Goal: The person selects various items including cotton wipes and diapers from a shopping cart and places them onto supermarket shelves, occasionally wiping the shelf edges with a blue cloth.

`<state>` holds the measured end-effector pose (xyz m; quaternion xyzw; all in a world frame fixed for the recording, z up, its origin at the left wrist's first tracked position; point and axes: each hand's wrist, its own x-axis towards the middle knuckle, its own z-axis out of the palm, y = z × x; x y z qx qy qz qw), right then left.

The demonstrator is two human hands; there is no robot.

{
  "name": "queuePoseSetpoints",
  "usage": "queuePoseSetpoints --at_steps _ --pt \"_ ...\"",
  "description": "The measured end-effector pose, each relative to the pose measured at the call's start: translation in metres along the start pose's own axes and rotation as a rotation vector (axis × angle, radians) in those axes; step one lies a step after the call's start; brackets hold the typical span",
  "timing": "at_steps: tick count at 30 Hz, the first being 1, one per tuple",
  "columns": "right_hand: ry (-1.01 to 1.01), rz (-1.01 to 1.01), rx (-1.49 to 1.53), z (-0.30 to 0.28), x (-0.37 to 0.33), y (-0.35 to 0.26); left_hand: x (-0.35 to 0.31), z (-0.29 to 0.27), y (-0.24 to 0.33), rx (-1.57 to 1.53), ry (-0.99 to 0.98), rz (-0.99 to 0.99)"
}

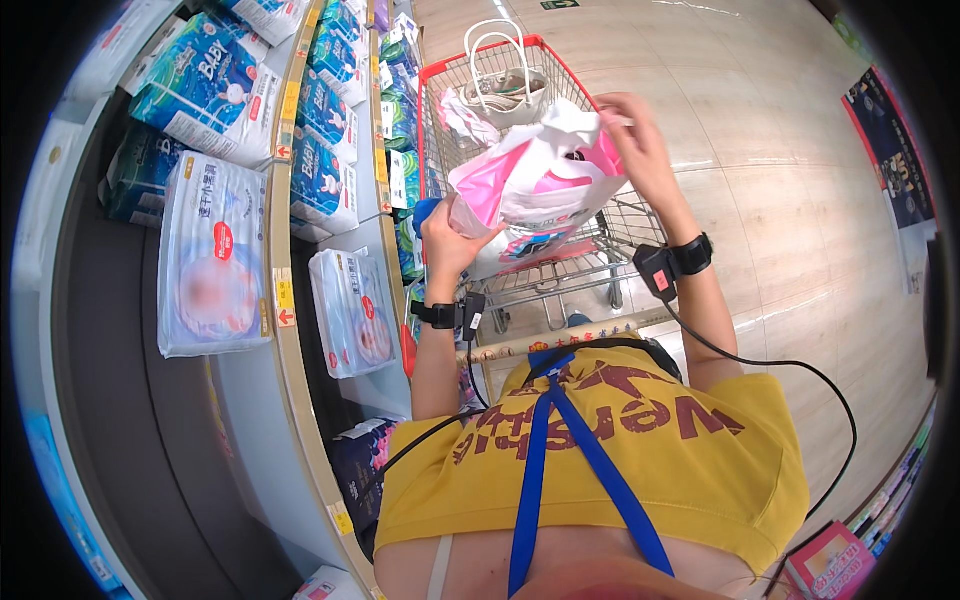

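A white and pink plastic bag (545, 185) with printed pictures is held up over the near part of a shopping cart (572, 62). My left hand (452, 243) is closed on the bag's left lower side, its thumb lying across the plastic. A small blue thing (426, 210) shows beside those fingers; I cannot make out what it is. At the bag's upper right edge my right hand (640, 145) has its fingers bent over the plastic, with the fingertips partly hidden. Farther up in the cart sit a pale handbag (515, 98) with white handles and a crumpled pink and white package (468, 118).
Shelves along my left hold blue diaper packs (210, 85) and pale blue diaper packs (215, 260). The cart's handle (560, 338) crosses just in front of my body. Tiled floor (790, 200) lies on the right. A pink box (832, 562) stands at the lower right.
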<state>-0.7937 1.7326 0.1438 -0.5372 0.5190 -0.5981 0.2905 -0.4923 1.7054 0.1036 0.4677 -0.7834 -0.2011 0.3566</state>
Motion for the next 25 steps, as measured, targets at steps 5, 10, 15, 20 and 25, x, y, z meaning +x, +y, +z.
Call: queuePoseSetpoints --at_steps 5,10,15,20,25 --pt "0.049 0.501 0.009 -0.042 -0.035 0.069 0.022 -0.019 0.036 0.123 0.018 0.169" --pt "-0.209 0.585 0.74 -0.03 -0.051 0.091 0.034 -0.045 0.057 -0.015 0.169 0.253" --pt "-0.704 0.517 0.556 0.013 -0.052 0.081 0.03 -0.087 0.095 0.113 0.326 0.169" --pt "-0.514 0.372 0.477 0.065 -0.046 0.075 0.034 -0.098 0.102 -0.212 0.454 0.049" --pt "-0.342 0.331 0.481 0.084 -0.045 0.049 0.029 -0.114 0.065 -0.247 0.423 -0.104"
